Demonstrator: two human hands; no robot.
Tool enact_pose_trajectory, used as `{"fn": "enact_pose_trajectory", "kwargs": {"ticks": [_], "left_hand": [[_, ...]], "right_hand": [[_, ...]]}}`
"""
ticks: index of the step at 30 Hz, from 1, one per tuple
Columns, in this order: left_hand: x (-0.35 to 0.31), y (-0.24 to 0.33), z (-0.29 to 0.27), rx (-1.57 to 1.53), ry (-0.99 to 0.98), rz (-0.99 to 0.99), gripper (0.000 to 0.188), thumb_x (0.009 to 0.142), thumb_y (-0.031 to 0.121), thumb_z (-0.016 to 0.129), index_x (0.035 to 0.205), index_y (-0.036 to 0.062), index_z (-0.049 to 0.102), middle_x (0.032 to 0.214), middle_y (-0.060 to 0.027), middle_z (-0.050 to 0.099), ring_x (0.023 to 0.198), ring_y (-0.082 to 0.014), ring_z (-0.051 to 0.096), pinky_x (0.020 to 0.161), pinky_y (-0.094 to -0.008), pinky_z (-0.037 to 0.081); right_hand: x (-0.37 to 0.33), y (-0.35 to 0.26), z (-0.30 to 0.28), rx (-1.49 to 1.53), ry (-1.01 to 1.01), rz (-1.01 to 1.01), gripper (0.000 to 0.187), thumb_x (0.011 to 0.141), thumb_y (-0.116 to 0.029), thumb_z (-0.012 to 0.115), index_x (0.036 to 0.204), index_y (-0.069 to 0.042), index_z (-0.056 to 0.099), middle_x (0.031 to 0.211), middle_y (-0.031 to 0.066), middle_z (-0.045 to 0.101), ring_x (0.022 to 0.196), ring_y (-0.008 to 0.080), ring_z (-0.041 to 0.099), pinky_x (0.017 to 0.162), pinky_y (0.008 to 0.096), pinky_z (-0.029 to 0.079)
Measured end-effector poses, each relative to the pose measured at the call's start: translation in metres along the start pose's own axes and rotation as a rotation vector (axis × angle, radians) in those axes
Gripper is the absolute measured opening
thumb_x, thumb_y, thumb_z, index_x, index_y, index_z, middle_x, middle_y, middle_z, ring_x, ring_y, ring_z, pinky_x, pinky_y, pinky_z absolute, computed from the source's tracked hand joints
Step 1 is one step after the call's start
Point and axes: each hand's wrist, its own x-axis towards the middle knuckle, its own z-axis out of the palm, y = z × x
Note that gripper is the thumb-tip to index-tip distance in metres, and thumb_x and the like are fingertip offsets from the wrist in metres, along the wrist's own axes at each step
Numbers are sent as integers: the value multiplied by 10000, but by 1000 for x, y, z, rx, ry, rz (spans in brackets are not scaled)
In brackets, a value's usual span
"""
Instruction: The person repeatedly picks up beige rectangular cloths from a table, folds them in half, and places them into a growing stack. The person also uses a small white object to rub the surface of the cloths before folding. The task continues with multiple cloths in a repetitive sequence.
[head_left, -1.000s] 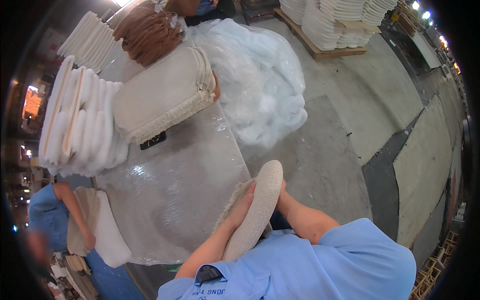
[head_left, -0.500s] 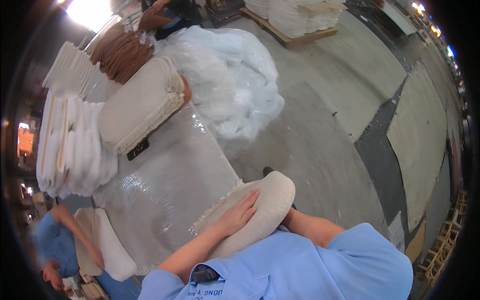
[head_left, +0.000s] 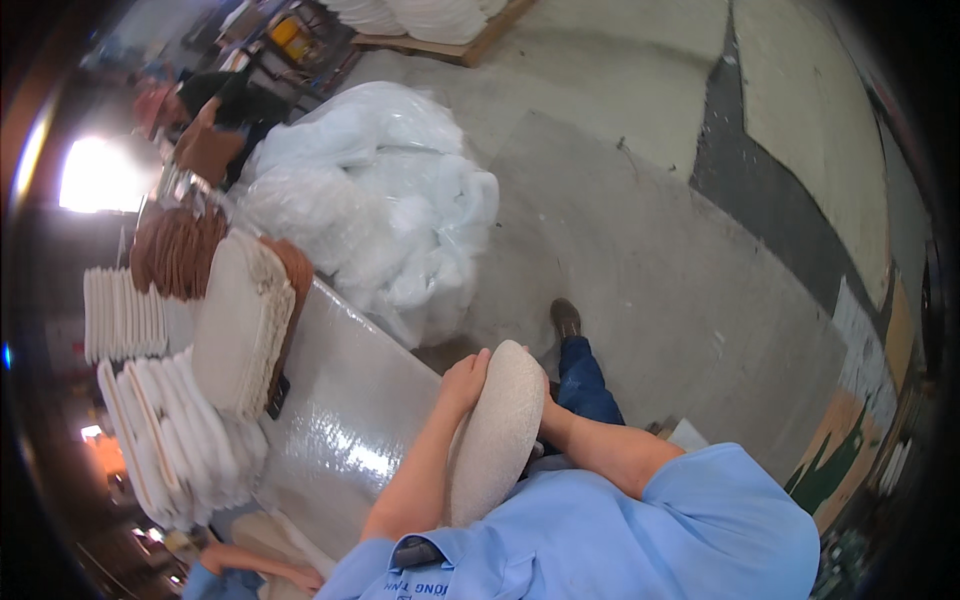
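Observation:
A cream, nubbly-textured cushion (head_left: 497,435) with a rounded end stands on edge close against my body. My left hand (head_left: 468,378) grips its upper left side, fingers wrapped toward the top edge. Along the right side my right hand (head_left: 552,412) holds it, with most of its fingers hidden behind the cushion. The cushion's lower end meets my blue shirt. Just left of it lies a plastic-covered table (head_left: 350,390).
On the table's far left sit a stack of cream fleecy covers (head_left: 235,325), brown pieces (head_left: 180,250) and white padded pieces (head_left: 185,435). A big clear bag of white stuffing (head_left: 390,200) rests beyond. One co-worker's arm (head_left: 255,565) shows lower left; another person (head_left: 230,105) stands far left.
The cushion has swung from lying tilted over the table corner to standing more upright, off the table. My left hand went from flat on its face to gripping its edge. My view has turned right.

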Motion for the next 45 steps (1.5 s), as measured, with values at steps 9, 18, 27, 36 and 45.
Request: {"fn": "enact_pose_trajectory", "kwargs": {"ticks": [9,18,27,36,45], "left_hand": [[16,7,12,-478,-255,-234,625,1130,521,501,1254,-36,756,1207,-143,774,1120,-254,697,1003,-373,513],[23,-5,32,-533,-173,-61,595,1129,498,529,1234,-44,750,1121,-143,790,1051,-213,702,962,-360,518],[31,-26,36,-831,-131,-49,507,1154,387,528,1116,-51,780,1008,-67,772,915,-129,669,866,-296,520],[20,-19,15,-1086,-152,25,468,1180,379,463,1132,-1,731,1033,-57,737,960,-133,678,880,-301,539],[13,21,-16,-944,-192,458,565,1168,360,350,1281,-33,740,1421,-199,674,1417,-335,554,1254,-461,336]], "right_hand": [[22,5,-22,236,137,127,502,1101,-541,588,994,-78,751,891,72,749,775,230,722,741,400,584],[1,-8,-15,-122,141,-12,159,1050,-195,648,949,-105,730,874,40,728,757,165,694,695,361,564],[38,9,7,-712,284,-157,226,1064,-253,685,914,-85,694,834,25,699,724,132,634,668,341,521],[15,-35,33,-429,434,22,633,1144,-590,420,1089,-32,713,789,13,652,713,124,616,669,304,499],[25,-33,46,-444,428,-100,264,1071,-301,687,1031,-46,747,907,11,694,854,100,612,762,298,495]]}}
